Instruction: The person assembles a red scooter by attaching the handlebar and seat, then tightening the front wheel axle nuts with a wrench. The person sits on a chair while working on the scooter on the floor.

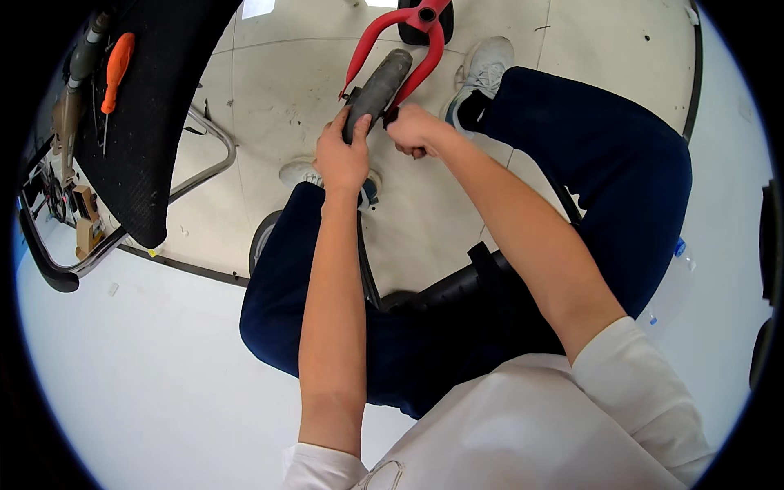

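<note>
A small grey wheel (382, 86) sits between the two blades of a red fork (434, 55), tilted toward the upper right. My left hand (341, 159) grips the near end of the tyre, thumb on its top face and fingers along its left side. On the other side, my right hand (418, 131) is closed beside the end of the right fork blade. Something dark shows at its fingers near the wheel's hub, but the hand hides most of it. A small dark part is visible at the left blade's end.
To the left, a black mesh chair seat (131, 163) carries an orange-handled screwdriver (118, 69) and a grey-brown power tool (73, 90). Its bent metal frame (220, 147) reaches toward my left leg. My shoes (490, 65) flank the fork on the pale tiled floor (278, 98).
</note>
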A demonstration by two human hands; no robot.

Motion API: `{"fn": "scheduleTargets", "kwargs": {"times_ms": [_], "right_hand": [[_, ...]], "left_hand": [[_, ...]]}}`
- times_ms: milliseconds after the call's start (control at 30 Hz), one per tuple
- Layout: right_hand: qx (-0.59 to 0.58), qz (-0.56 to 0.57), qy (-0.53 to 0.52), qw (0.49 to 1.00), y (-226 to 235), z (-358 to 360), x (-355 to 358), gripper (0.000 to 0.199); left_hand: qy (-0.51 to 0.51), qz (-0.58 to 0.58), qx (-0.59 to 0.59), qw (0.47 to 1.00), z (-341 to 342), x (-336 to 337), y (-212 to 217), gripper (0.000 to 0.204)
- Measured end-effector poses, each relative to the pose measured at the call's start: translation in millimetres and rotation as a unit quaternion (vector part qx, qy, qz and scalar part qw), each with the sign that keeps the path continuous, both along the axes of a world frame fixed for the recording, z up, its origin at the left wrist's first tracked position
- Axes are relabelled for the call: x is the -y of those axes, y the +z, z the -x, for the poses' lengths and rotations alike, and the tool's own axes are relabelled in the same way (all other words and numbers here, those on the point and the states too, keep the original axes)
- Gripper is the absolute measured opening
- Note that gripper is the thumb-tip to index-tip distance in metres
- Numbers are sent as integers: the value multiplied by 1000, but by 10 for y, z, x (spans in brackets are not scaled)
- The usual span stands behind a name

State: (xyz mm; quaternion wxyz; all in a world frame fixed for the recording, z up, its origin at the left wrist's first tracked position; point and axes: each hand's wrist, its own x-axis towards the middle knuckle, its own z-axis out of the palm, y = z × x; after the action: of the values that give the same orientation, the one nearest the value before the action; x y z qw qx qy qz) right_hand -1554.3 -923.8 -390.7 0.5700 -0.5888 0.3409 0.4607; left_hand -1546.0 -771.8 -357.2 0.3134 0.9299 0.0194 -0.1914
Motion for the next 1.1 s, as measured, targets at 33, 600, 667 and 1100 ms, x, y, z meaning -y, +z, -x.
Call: {"fn": "scheduleTargets", "kwargs": {"times_ms": [33,600,667,1100], "right_hand": [[-6,-10,10,1000,-13,-105,-8,16],[62,207,-68,974,108,436,-692,27],[67,149,-105,981,64,545,-570,29],[173,70,-106,977,700,1039,-86,35]], "left_hand": [[6,4,-11,1000,-6,3,8,52],[35,1,-60,998,-120,99,3,52],[41,20,-48,998,-130,96,15,49],[356,306,-325,821,472,354,3,35]]}}
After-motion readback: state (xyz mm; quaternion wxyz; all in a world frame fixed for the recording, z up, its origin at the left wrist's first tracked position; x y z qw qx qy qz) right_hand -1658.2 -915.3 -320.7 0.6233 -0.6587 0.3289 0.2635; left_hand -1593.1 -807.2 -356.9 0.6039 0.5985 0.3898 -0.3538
